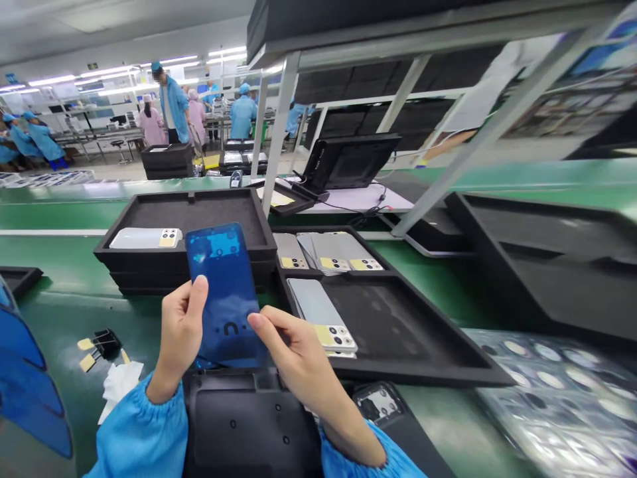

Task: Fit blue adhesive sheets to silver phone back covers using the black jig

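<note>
A blue, glossy phone back panel is held upright between my two hands. My left hand pinches its left edge, thumb on the near face. At the lower right edge, my right hand grips it between thumb and fingers. Below the panel lies a black moulded fixture with small round holes. White phone back covers with camera cutouts and yellow patches lie stacked in a black tray to the right. Another white cover rests in the stacked black trays behind the panel.
A black binder clip and white tissue lie at left. Clear plastic trays with round pockets are at right. A dark phone part sits by my right forearm. Behind are a monitor, metal frame posts and people in blue and pink.
</note>
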Available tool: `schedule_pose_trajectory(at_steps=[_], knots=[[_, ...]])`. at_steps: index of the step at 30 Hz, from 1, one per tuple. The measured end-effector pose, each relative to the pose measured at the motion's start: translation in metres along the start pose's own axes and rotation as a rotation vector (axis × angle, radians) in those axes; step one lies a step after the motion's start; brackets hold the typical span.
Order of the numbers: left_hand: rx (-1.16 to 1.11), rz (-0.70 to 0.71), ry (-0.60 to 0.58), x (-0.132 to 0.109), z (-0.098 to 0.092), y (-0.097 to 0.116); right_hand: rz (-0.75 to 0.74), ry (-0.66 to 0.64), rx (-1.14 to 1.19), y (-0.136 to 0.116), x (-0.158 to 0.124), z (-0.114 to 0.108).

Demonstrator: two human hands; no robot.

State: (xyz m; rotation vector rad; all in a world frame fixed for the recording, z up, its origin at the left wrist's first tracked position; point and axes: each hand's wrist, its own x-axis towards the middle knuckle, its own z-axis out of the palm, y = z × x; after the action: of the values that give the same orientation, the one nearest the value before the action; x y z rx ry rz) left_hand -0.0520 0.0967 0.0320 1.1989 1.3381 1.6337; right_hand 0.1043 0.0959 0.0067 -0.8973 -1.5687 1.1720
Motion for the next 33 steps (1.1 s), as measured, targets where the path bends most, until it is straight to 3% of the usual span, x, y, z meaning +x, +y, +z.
schedule_pose_trajectory(at_steps=[2, 5, 8, 12, 21, 33], knots=[[0.172, 0.134, 0.016, 0.0, -0.004, 0.0, 0.015, -0.025, -0.003, 0.001, 0.002, -0.002], [0.239, 0.228, 0.063, 0.001, -0.01, 0.001, 0.053, -0.127, 0.01, 0.001, 0.003, -0.007], [0.209, 0.16, 0.104, 0.006, -0.015, -0.002, 0.086, -0.237, -0.008, -0.002, 0.002, -0.012], [0.142, 0.029, 0.044, 0.01, -0.018, -0.006, 0.112, -0.263, -0.013, -0.005, -0.001, -0.015], [0.07, -0.031, 0.016, 0.012, -0.019, -0.005, 0.151, -0.326, 0.009, -0.015, -0.006, -0.015], [0.003, -0.092, -0.004, 0.015, -0.018, -0.006, 0.167, -0.31, 0.095, -0.017, -0.004, -0.016]])
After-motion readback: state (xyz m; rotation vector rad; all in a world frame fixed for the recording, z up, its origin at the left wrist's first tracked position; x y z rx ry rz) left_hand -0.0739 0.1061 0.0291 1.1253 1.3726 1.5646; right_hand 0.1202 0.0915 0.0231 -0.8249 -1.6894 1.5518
